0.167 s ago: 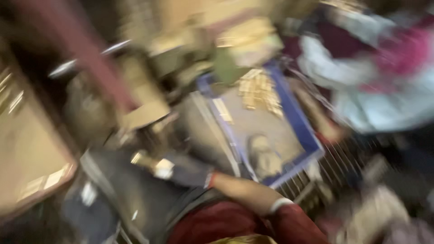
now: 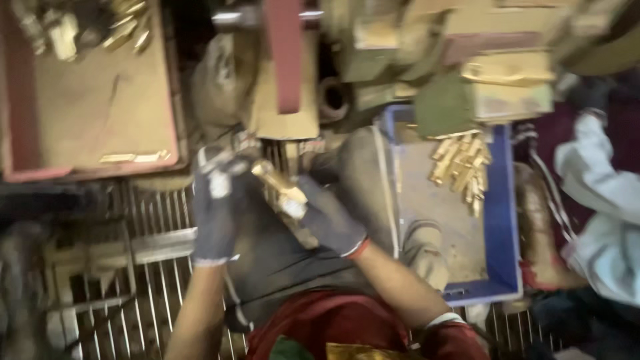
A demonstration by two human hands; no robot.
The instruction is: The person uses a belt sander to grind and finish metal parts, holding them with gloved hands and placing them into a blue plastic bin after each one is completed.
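Between both gloved hands, just near the red belt [image 2: 283,53], my left hand [image 2: 215,207] and right hand [image 2: 330,219] pinch a brass fitting [image 2: 280,189], fingers closed around its ends. Grinding seems underway; next, steady pressure upward.

This was a small metalworking workshop, cramped and grimy. A belt grinder with a reddish abrasive belt [image 2: 283,53] stood straight ahead, its housing caked in dust. A blue plastic crate [image 2: 501,220] held a heap of brass parts [image 2: 460,167], and a red tray [image 2: 23,120] to the side carried more brass pieces [image 2: 130,158] on a dusty liner. A metal wire grate [image 2: 160,293] lay underfoot. Both hands wore dark work gloves [image 2: 213,213] and gripped a brass fitting [image 2: 280,189] near the belt.
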